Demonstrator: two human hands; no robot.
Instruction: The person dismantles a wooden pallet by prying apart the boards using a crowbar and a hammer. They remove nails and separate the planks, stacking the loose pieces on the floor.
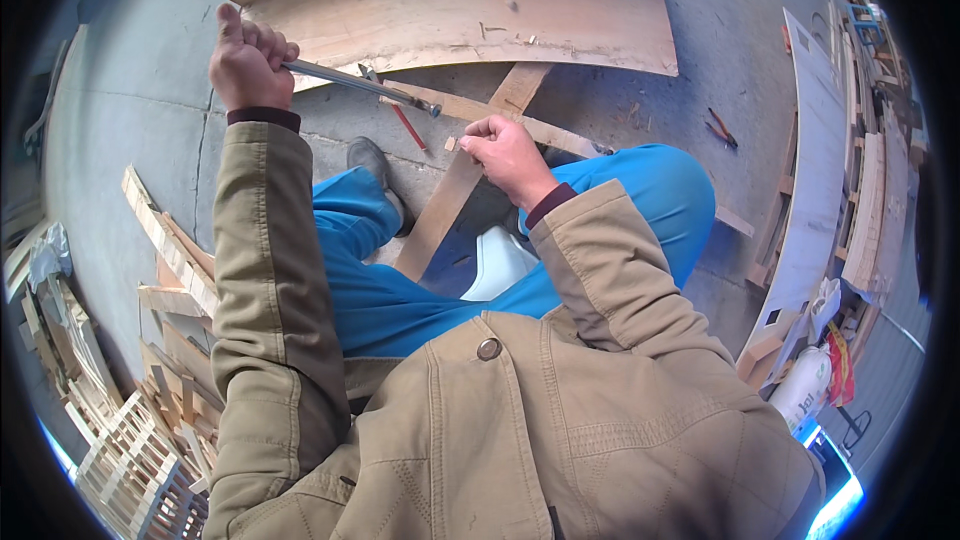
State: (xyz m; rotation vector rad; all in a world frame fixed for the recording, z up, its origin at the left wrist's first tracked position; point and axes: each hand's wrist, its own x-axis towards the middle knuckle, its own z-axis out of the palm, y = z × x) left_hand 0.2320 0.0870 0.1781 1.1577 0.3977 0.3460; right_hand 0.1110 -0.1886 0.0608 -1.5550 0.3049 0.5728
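My left hand is wrapped round one end of a long grey metal bar tool. Its other end, a rounded tip, points right over two crossed wooden boards. My right hand is closed in a pinch just above the longer board; whatever lies between the fingertips is too small to make out. A small pale wood chip shows beside those fingertips. The second board crosses under the first near the right hand. Partly behind the metal bar lies a tool with a red handle.
A wide wooden panel lies on the concrete floor ahead. Red-handled pliers rest to the right. Scrap wood is piled at left, and boards line the right side. A white seat shows between my legs.
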